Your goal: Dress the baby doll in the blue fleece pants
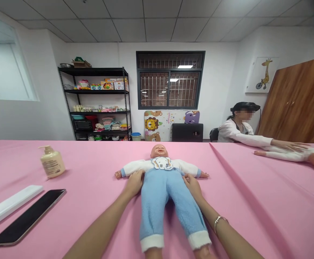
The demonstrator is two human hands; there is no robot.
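A baby doll (159, 151) lies on its back on the pink table cover, head away from me and arms spread. It wears a white top with an elephant face (162, 163) on the chest and fluffy light-blue pants (155, 201) with white cuffs. At the left side of the waist, my left hand (135, 182) is closed on the edge of the pants. My right hand (193, 185), below a bracelet on the wrist, pinches the waistband on the opposite side. Some fingertips are hidden against the cloth.
A cream pump bottle (52, 163) stands at left, near a black phone (29, 217) and a long white device (11, 205). A fold (243, 187) runs across the pink cover (97, 154). At right, a person (235, 129) in a headset reaches over another doll (283, 154).
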